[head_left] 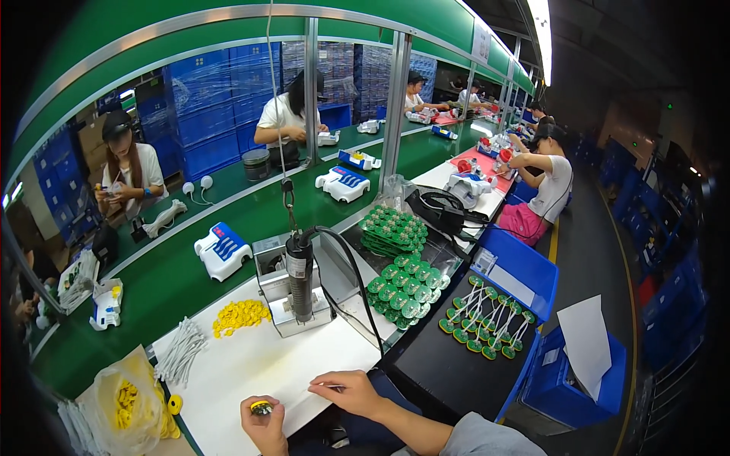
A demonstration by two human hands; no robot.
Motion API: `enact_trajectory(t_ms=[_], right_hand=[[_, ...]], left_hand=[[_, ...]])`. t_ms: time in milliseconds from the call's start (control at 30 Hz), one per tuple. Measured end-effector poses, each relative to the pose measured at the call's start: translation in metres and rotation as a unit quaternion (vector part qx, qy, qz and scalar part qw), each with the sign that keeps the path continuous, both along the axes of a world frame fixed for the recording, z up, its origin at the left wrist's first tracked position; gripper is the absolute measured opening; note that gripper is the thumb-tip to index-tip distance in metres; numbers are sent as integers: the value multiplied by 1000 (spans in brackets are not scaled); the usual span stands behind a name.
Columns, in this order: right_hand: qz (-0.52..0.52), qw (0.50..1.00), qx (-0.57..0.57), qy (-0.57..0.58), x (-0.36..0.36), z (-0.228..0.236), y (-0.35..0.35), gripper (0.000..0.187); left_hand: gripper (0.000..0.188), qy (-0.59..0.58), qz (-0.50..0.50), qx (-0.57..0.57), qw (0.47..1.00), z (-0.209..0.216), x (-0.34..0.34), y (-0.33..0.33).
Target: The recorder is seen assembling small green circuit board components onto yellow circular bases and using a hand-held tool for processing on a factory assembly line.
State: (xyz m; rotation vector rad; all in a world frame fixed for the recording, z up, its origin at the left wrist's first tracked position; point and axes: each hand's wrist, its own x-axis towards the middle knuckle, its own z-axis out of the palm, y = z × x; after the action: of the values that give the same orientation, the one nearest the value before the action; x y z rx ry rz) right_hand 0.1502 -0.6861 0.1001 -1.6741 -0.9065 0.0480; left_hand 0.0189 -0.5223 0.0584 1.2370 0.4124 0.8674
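Note:
My left hand (264, 433) is closed round a small round piece with a yellow rim (261, 408), its face dark and green. Just right of it, my right hand (351, 393) pinches something thin and pale; too little of it shows to name it. Both hands are above the near edge of the white work surface (251, 372). Beyond them lie a heap of small yellow parts (240, 316) and a bundle of white cables (181, 354). An electric screwdriver (299, 278) hangs upright from a hook over a metal fixture (277, 323).
Stacks of green round circuit boards (403, 289) stand to the right. Yellow-rimmed boards with white leads (487, 323) lie on a black surface (433, 380). A plastic bag of yellow parts (125, 406) sits at left. Blue-and-white housings (222, 251) rest on the green conveyor (281, 216). Co-workers sit alongside.

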Motion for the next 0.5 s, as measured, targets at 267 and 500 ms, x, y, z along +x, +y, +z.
enact_trajectory(t_ms=[267, 500], right_hand=[[52, 988, 134, 61, 8, -5, -50, 59], [20, 989, 49, -140, 17, 0, -70, 35]], left_hand=[[49, -137, -111, -324, 929, 6, 14, -40], [49, -114, -283, -127, 944, 24, 73, -121]])
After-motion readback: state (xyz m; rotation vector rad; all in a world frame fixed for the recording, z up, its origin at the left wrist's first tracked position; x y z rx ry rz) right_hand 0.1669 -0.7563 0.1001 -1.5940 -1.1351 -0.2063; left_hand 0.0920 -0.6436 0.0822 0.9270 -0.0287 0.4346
